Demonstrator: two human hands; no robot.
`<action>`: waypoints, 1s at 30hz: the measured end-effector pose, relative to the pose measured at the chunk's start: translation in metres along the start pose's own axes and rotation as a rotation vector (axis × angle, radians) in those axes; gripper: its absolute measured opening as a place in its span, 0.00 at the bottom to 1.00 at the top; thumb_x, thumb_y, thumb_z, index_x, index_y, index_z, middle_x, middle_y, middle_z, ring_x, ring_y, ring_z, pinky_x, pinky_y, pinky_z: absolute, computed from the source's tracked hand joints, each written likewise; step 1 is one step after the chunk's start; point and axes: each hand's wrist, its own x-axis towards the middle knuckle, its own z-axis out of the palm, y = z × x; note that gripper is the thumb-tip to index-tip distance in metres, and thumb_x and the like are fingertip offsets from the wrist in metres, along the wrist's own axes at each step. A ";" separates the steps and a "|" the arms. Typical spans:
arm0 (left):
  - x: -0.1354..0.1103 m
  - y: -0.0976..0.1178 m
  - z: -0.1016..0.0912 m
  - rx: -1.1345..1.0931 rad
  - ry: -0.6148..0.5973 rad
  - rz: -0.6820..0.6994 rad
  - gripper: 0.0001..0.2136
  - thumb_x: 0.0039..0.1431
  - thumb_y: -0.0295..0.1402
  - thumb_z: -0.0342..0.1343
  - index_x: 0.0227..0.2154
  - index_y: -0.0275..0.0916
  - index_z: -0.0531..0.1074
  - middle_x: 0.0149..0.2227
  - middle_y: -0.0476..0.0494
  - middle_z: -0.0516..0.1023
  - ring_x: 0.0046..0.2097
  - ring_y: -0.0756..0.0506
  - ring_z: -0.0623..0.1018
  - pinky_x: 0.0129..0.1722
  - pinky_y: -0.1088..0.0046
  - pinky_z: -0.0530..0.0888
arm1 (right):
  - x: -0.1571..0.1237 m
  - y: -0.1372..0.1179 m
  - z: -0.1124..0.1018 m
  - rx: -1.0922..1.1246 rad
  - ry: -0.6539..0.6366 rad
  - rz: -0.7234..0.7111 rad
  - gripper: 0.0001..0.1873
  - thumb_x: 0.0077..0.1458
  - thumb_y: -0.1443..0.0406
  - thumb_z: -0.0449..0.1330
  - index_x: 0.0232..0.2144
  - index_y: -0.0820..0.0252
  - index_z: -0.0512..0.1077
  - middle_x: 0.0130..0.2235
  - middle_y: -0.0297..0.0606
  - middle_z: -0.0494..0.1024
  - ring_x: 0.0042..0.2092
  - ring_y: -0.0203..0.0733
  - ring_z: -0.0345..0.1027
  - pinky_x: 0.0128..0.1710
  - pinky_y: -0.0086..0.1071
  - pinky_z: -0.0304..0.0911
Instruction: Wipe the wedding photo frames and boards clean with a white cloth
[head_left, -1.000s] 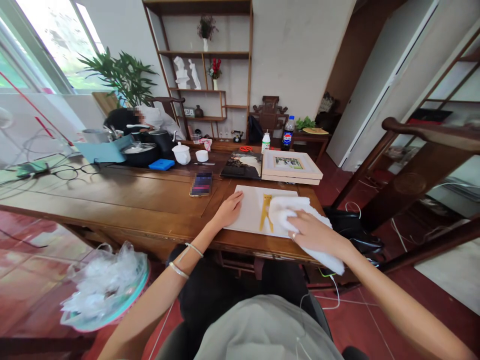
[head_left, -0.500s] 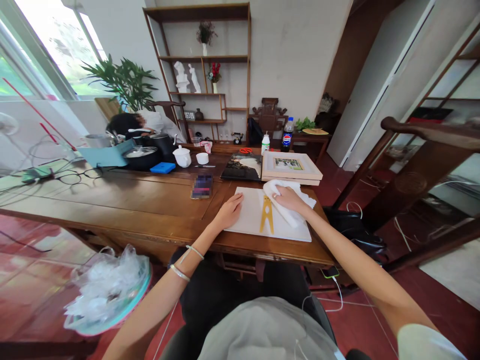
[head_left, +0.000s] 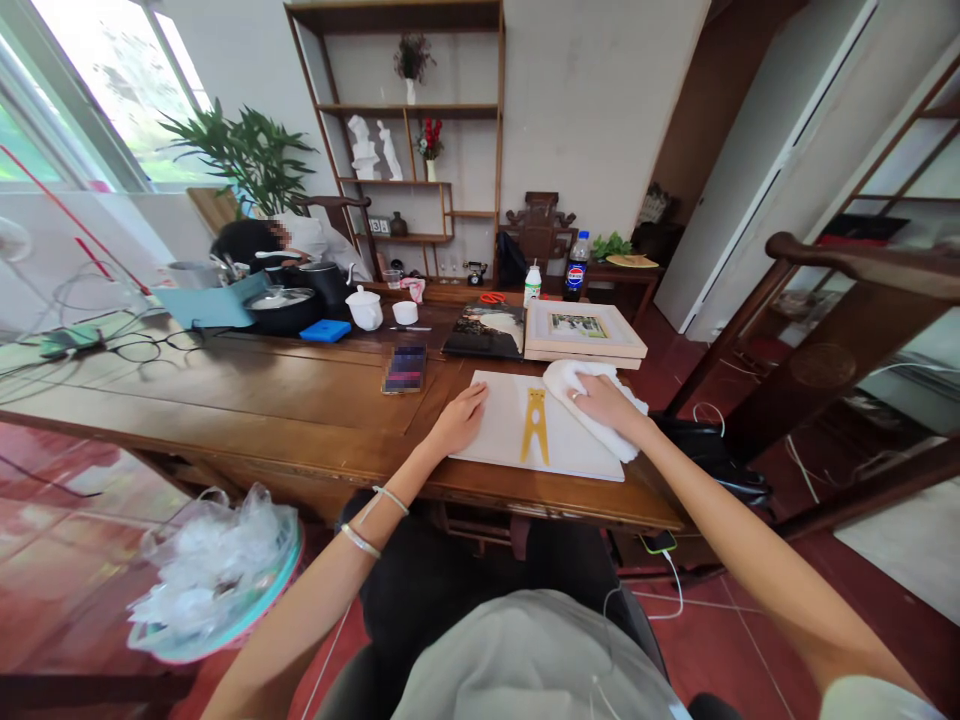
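A white board (head_left: pixel 507 425) lies flat on the wooden table (head_left: pixel 285 400) in front of me, with a yellow clip-shaped piece (head_left: pixel 535 424) on it. My left hand (head_left: pixel 459 419) rests flat on the board's left edge, fingers stretched out. My right hand (head_left: pixel 606 401) presses a white cloth (head_left: pixel 564 382) onto the board's far right part, fingers closed over the cloth.
Beyond the board lie a white picture frame (head_left: pixel 583 334), a dark photo book (head_left: pixel 485 332) and a phone (head_left: pixel 405 368). Bottles, cups, pots and cables stand further back; a person sits at the far left. A basket with plastic bags (head_left: pixel 214 575) is at my lower left.
My right hand with the cloth swept from the board's near right corner to its far edge, then slightly back to the right. The left hand stayed put.
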 end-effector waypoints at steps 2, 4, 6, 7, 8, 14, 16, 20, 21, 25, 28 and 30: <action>0.000 0.000 0.000 0.006 -0.005 0.004 0.21 0.62 0.30 0.42 0.55 0.32 0.68 0.61 0.37 0.64 0.63 0.42 0.63 0.64 0.60 0.58 | -0.003 0.000 0.000 -0.026 0.000 0.013 0.18 0.60 0.61 0.46 0.43 0.65 0.70 0.45 0.53 0.76 0.48 0.57 0.68 0.46 0.39 0.60; 0.000 0.000 0.000 0.008 -0.001 0.006 0.21 0.62 0.29 0.42 0.55 0.32 0.68 0.61 0.37 0.64 0.63 0.42 0.63 0.64 0.60 0.58 | 0.000 -0.008 0.002 -0.051 0.001 -0.001 0.18 0.60 0.62 0.46 0.44 0.65 0.70 0.47 0.54 0.75 0.49 0.57 0.67 0.48 0.41 0.58; 0.001 0.000 -0.001 0.008 -0.001 0.008 0.21 0.62 0.29 0.42 0.55 0.33 0.67 0.61 0.38 0.65 0.63 0.43 0.62 0.64 0.60 0.57 | 0.006 -0.021 0.007 -0.058 -0.011 -0.038 0.19 0.60 0.62 0.45 0.47 0.65 0.69 0.51 0.54 0.73 0.53 0.57 0.65 0.53 0.45 0.55; 0.001 0.000 -0.001 0.009 -0.003 0.011 0.21 0.62 0.29 0.42 0.56 0.33 0.67 0.61 0.38 0.65 0.63 0.43 0.62 0.64 0.60 0.57 | 0.010 -0.027 0.011 -0.051 -0.021 -0.057 0.20 0.60 0.63 0.45 0.49 0.64 0.68 0.54 0.54 0.71 0.56 0.57 0.62 0.55 0.47 0.52; 0.001 -0.001 -0.001 0.010 -0.006 0.013 0.21 0.62 0.29 0.42 0.56 0.33 0.67 0.61 0.38 0.65 0.63 0.43 0.62 0.64 0.60 0.57 | 0.013 -0.033 0.014 -0.042 -0.031 -0.074 0.21 0.61 0.63 0.44 0.51 0.64 0.67 0.56 0.54 0.69 0.59 0.57 0.58 0.57 0.49 0.49; 0.001 -0.001 0.001 0.014 -0.008 0.006 0.21 0.62 0.29 0.41 0.55 0.30 0.67 0.61 0.35 0.64 0.64 0.42 0.62 0.65 0.60 0.57 | 0.007 -0.052 0.020 -0.051 -0.049 -0.176 0.22 0.58 0.65 0.48 0.53 0.61 0.68 0.62 0.51 0.62 0.66 0.56 0.42 0.59 0.62 0.40; 0.001 -0.001 0.001 0.010 -0.006 0.005 0.21 0.62 0.29 0.41 0.55 0.30 0.67 0.61 0.35 0.64 0.63 0.42 0.62 0.65 0.60 0.57 | -0.010 -0.057 0.016 -0.064 -0.067 -0.245 0.22 0.55 0.68 0.50 0.51 0.60 0.71 0.64 0.47 0.60 0.67 0.57 0.41 0.59 0.63 0.41; 0.000 0.000 0.000 0.024 -0.018 0.007 0.21 0.62 0.29 0.41 0.56 0.30 0.66 0.61 0.35 0.64 0.63 0.42 0.62 0.64 0.60 0.57 | -0.061 -0.076 0.007 -0.044 -0.138 -0.368 0.22 0.49 0.72 0.53 0.46 0.59 0.74 0.66 0.45 0.55 0.67 0.61 0.38 0.59 0.66 0.38; 0.000 0.000 0.000 0.028 -0.022 0.009 0.21 0.62 0.29 0.41 0.56 0.30 0.66 0.61 0.35 0.64 0.64 0.42 0.62 0.64 0.60 0.57 | -0.075 -0.081 0.005 -0.018 -0.151 -0.403 0.21 0.49 0.71 0.53 0.45 0.60 0.75 0.66 0.45 0.54 0.67 0.61 0.37 0.60 0.66 0.37; 0.000 -0.002 0.001 0.013 -0.011 0.020 0.21 0.62 0.28 0.42 0.56 0.31 0.66 0.61 0.36 0.64 0.64 0.42 0.62 0.64 0.59 0.58 | -0.108 -0.089 -0.002 0.072 -0.219 -0.583 0.19 0.47 0.71 0.56 0.42 0.58 0.76 0.66 0.43 0.56 0.68 0.58 0.36 0.62 0.62 0.34; 0.001 -0.003 0.002 0.004 -0.003 0.015 0.21 0.62 0.28 0.42 0.56 0.31 0.67 0.61 0.35 0.64 0.63 0.42 0.62 0.64 0.60 0.58 | -0.094 -0.080 -0.003 0.171 -0.221 -0.601 0.20 0.51 0.69 0.55 0.47 0.58 0.74 0.64 0.43 0.61 0.67 0.52 0.44 0.64 0.55 0.37; 0.000 -0.002 0.002 0.007 -0.005 0.011 0.21 0.62 0.29 0.42 0.55 0.30 0.67 0.61 0.34 0.64 0.63 0.42 0.62 0.64 0.60 0.58 | -0.069 -0.069 -0.002 0.237 -0.183 -0.504 0.19 0.56 0.64 0.54 0.49 0.60 0.72 0.62 0.46 0.63 0.65 0.52 0.50 0.64 0.51 0.42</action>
